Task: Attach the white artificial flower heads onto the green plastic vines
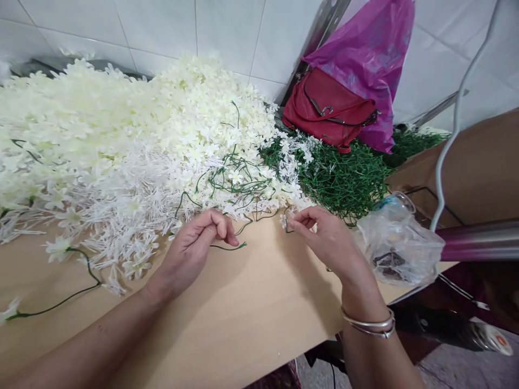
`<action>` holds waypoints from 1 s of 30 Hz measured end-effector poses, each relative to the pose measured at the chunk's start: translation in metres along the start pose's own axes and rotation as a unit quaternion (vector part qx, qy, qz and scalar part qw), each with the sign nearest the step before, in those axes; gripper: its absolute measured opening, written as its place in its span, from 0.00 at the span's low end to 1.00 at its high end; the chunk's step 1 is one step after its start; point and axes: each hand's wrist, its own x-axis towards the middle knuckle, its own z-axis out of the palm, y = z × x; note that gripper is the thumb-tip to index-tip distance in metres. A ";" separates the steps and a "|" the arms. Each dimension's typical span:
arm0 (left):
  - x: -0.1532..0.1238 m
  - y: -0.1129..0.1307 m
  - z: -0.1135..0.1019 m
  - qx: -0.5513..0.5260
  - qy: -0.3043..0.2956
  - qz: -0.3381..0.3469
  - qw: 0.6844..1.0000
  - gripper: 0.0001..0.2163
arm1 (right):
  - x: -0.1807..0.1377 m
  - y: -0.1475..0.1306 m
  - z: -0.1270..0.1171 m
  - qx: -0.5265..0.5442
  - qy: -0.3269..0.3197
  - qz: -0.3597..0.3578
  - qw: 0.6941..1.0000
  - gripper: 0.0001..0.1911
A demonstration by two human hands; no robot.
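Note:
My left hand is closed, fingers curled in, just in front of the flower pile. A thin green plastic stem sticks out from beneath its fingers, and its far end is hidden by the hand. To the right, my right hand pinches a green stem with a small white flower by its fingertips. Between and behind both hands, several loose green stems lie across a big heap of cream-white artificial flowers. White plastic flower pieces with thin stalks lie left of my left hand.
A pile of green stems lies behind my right hand, below a red handbag and a purple plastic bag. A clear plastic bag sits at the table's right edge. A grey cable hangs there. The wooden tabletop ends in front.

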 end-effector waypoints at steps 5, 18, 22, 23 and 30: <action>0.001 0.004 0.000 0.016 0.014 -0.021 1.000 0.13 | 0.006 -0.020 0.011 -0.106 -0.013 -0.047 0.993 0.08; -0.006 0.009 0.003 0.137 0.139 0.084 0.977 0.10 | 0.016 -0.033 0.005 0.213 -0.015 -0.071 0.974 0.02; -0.009 0.015 0.009 0.291 0.153 0.200 0.923 0.10 | 0.011 -0.054 0.022 0.376 -0.017 -0.099 0.921 0.04; -0.008 0.016 0.010 0.311 0.139 0.217 0.915 0.10 | 0.008 -0.059 0.029 0.382 0.018 -0.114 0.917 0.03; -0.006 0.017 0.011 0.291 0.064 0.222 0.929 0.09 | -0.019 -0.058 0.066 0.184 0.145 -0.384 0.893 0.22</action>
